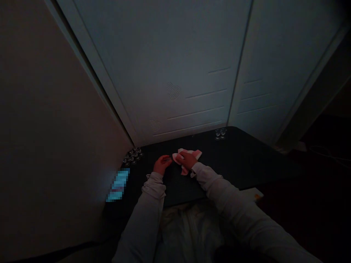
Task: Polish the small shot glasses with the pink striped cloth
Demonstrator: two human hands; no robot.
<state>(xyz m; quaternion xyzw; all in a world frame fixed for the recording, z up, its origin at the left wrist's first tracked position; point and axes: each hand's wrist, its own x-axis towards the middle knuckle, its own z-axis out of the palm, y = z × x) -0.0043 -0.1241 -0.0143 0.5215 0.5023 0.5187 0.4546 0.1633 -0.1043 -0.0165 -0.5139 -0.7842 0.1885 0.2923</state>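
My left hand (161, 165) is over the dark table, its fingers curled round a small clear glass (168, 159) that is dim and partly hidden. Close by on the right, my right hand (188, 160) grips a pink and white cloth (196, 154). Part of the cloth hangs below the fingers, and its left end is near the glass. In the poor light I cannot tell whether cloth and glass touch.
Several small stemmed glasses (132, 156) stand grouped at the table's left end. Two more stemmed glasses (221, 134) stand at the back right. A lit, blurred-out screen (118, 185) is at the left edge. White panels (175, 65) rise behind the black table (246, 157).
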